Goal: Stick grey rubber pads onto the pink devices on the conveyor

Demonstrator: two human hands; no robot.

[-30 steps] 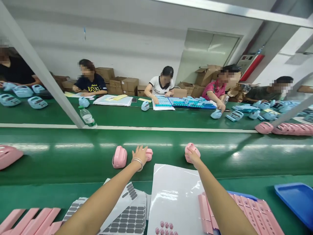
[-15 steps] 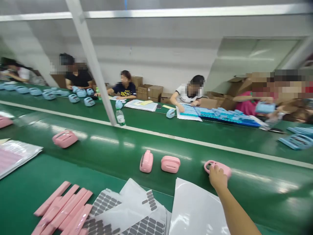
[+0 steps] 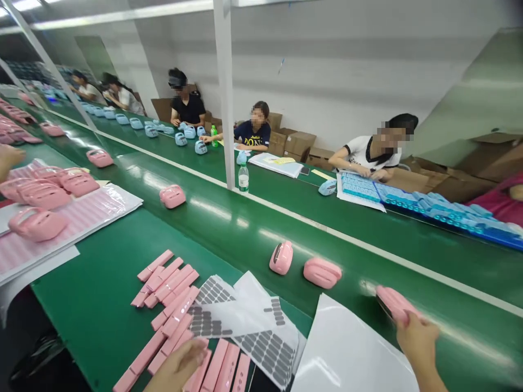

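My right hand [image 3: 419, 335] is closed on the end of a pink plastic housing [image 3: 395, 304], which is tilted above the green belt. At the bottom, my left hand [image 3: 182, 363] is over several pink bars [image 3: 175, 318], its fingers loosely bent and with no object clearly held. Just right of the bars lie sheets of grey oval stickers [image 3: 267, 348]. A glossy white sheet [image 3: 347, 348] is between the stickers and my right hand. Two more pink housings, one upright [image 3: 281, 258] and one broader [image 3: 322, 273], stand on the belt left of the held one.
Further left, a pink housing [image 3: 172, 196] sits on the belt, and several more [image 3: 44, 188] rest on striped pink sheets. Another person's hand [image 3: 8, 158] shows at the left edge. A white post [image 3: 224, 92] and a water bottle [image 3: 243, 178] stand by the divider; co-workers sit beyond with blue parts.
The view has swung left, so things appear further right. My left hand has come in over the pink bars. The housing in my right hand has turned and now tilts.
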